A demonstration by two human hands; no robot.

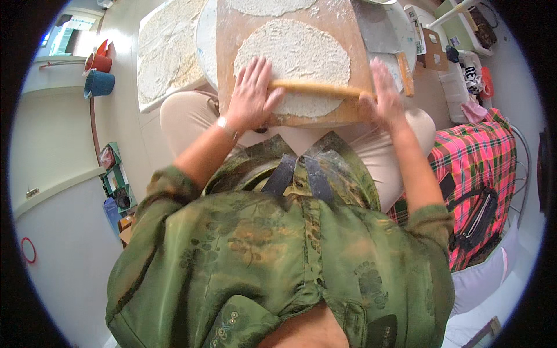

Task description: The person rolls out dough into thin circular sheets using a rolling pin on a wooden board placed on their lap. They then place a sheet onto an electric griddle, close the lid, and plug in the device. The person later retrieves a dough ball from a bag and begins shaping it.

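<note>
A thin wooden rolling pin lies crosswise over a flattened round sheet of dough. My left hand rests flat over the pin's left end, fingers stretched forward onto the dough's edge. At the opposite end my right hand, blurred, presses the pin with the palm side and points its fingers away from me. Neither hand's fingers wrap around the pin. Under the dough is a floured wooden board, whose near edge reaches my lap. Part of a second dough sheet shows at the board's far end.
A white-edged tray with a floury dough sheet stands left. Beneath the board is a round table. Right of the board lies a wooden-handled tool. Farther off are a blue bucket, a red bucket and a plaid-covered seat.
</note>
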